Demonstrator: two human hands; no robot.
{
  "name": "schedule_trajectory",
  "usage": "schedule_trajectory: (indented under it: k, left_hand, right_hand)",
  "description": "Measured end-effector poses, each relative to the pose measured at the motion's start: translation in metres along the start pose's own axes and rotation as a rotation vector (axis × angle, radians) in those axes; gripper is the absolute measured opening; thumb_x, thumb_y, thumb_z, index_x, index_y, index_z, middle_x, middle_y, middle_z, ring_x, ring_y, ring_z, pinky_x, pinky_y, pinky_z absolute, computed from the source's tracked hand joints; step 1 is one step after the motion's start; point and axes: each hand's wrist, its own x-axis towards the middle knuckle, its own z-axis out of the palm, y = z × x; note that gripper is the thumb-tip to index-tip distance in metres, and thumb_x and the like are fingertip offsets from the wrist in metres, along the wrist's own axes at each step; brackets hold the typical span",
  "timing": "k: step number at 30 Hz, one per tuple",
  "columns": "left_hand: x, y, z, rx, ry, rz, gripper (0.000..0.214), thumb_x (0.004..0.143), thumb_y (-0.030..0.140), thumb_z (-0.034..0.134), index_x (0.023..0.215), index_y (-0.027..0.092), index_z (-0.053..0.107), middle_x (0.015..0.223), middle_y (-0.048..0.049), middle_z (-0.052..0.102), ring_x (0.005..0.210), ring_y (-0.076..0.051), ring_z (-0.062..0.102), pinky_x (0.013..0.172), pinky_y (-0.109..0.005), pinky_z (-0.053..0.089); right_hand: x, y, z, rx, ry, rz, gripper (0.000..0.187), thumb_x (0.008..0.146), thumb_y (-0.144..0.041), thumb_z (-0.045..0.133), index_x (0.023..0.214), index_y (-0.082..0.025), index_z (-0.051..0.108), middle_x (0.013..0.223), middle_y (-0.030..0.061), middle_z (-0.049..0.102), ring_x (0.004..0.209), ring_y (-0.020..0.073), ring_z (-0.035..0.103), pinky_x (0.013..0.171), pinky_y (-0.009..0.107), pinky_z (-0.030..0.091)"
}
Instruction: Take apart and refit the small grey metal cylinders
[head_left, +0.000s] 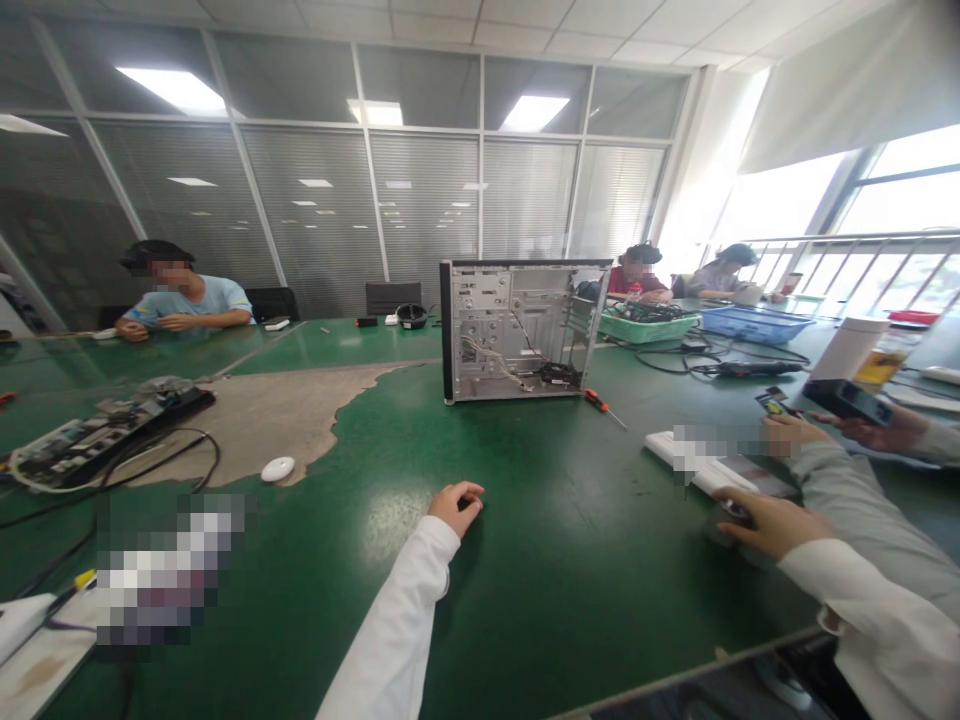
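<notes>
My left hand (455,510), in a white sleeve, rests on the green tabletop (555,560) with its fingers curled inward. A dark spot shows between thumb and fingers; whether it is a small object or shadow is unclear. Farther right, my right hand (780,522) bends its fingers around a dark, partly shiny thing (735,512) that I cannot name. It is close to a white, flat, elongated box (701,462). Beyond both hands stands an open computer case (517,330), its metal inside and some cables showing. An orange-handled screwdriver (598,401) lies by its lower right corner.
At right, a co-worker's grey-sleeved arms (862,490) reach in, one hand holding a black device (851,402). Green (649,328) and blue baskets (754,325) stand behind. A circuit assembly (112,430) with cables and a white oval lid (277,469) lie left. Other people sit around.
</notes>
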Motion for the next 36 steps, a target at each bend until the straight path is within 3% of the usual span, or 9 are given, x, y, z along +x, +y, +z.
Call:
schedule_trajectory:
  k: [2,4,8,13,16,21,28,31,36]
  left_hand:
    - [0.000,0.000,0.000,0.006,-0.001,-0.002,0.022,0.064,0.018,0.049,0.084,0.018,0.058,0.074,-0.0016,0.063,0.077,-0.014,0.055,0.075,-0.027,0.040]
    - [0.000,0.000,0.000,0.009,0.000,0.001,0.023,0.064,0.018,0.049,0.085,0.017,0.058,0.074,-0.0019,0.063,0.076,-0.014,0.055,0.074,-0.027,0.040]
    - [-0.001,0.003,-0.001,0.018,0.003,0.005,0.023,0.063,0.018,0.048,0.084,0.017,0.058,0.073,-0.0025,0.063,0.076,-0.015,0.055,0.074,-0.027,0.040]
    - [-0.003,0.004,-0.001,-0.003,0.004,-0.008,0.023,0.063,0.018,0.048,0.084,0.017,0.058,0.073,-0.0019,0.063,0.075,-0.014,0.055,0.074,-0.027,0.041]
    - [-0.003,0.003,0.000,-0.015,0.011,-0.018,0.023,0.063,0.017,0.049,0.084,0.018,0.058,0.072,-0.0007,0.063,0.075,-0.014,0.055,0.074,-0.026,0.041]
    - [-0.002,0.004,-0.001,-0.065,0.033,-0.029,0.026,0.061,0.012,0.049,0.086,0.017,0.056,0.072,-0.0005,0.062,0.075,-0.013,0.055,0.074,-0.026,0.040]
    - [0.001,-0.007,-0.016,-0.112,0.212,-0.170,0.042,0.055,-0.002,0.043,0.092,0.016,0.051,0.081,-0.0021,0.060,0.080,-0.012,0.054,0.069,-0.024,0.042]
    - [0.003,-0.016,-0.022,-0.114,0.272,-0.227,0.038,0.056,-0.002,0.041,0.089,0.014,0.052,0.080,-0.0034,0.060,0.078,-0.012,0.055,0.068,-0.024,0.042]
    - [0.007,-0.022,-0.022,-0.083,0.246,-0.268,0.036,0.056,-0.003,0.041,0.084,0.016,0.054,0.075,-0.0011,0.061,0.075,-0.011,0.056,0.070,-0.024,0.042]
  right_hand:
    - [0.005,0.001,-0.004,0.003,-0.193,-0.055,0.034,0.057,-0.050,0.049,0.082,-0.028,0.058,0.073,0.0088,0.062,0.060,0.0224,0.057,0.049,0.030,0.034]
    - [0.007,-0.001,-0.007,-0.022,-0.264,-0.060,0.037,0.060,-0.051,0.046,0.086,-0.027,0.057,0.077,0.0115,0.062,0.066,0.0248,0.057,0.054,0.034,0.034]
    - [0.009,-0.011,-0.011,-0.049,-0.222,-0.107,0.036,0.062,-0.050,0.045,0.087,-0.025,0.055,0.084,0.0105,0.060,0.077,0.0261,0.055,0.063,0.037,0.033]
    - [0.018,-0.042,-0.021,-0.025,-0.039,-0.229,0.039,0.065,-0.050,0.044,0.089,-0.021,0.054,0.083,0.0106,0.060,0.077,0.0242,0.054,0.071,0.036,0.033]
    - [0.026,-0.085,-0.030,0.048,0.039,-0.317,0.038,0.066,-0.048,0.044,0.091,-0.020,0.053,0.082,0.0086,0.059,0.078,0.0227,0.053,0.070,0.034,0.034]
    - [0.034,-0.188,-0.036,0.330,0.011,-0.481,0.037,0.070,-0.039,0.042,0.102,-0.019,0.043,0.082,0.0051,0.056,0.080,0.0185,0.050,0.072,0.032,0.034]
    - [0.036,-0.311,-0.017,0.532,-0.082,-0.641,0.047,0.064,-0.033,0.051,0.106,-0.016,0.038,0.079,0.0049,0.054,0.080,0.0193,0.048,0.074,0.033,0.033]
    - [0.032,-0.326,0.004,0.612,-0.136,-0.645,0.054,0.063,-0.032,0.052,0.112,-0.016,0.034,0.089,0.0073,0.053,0.084,0.0198,0.048,0.075,0.034,0.034]
    - [0.040,-0.304,0.041,0.825,-0.250,-0.638,0.078,0.052,-0.027,0.060,0.120,-0.016,0.024,0.096,0.0074,0.051,0.087,0.0192,0.046,0.077,0.035,0.036]
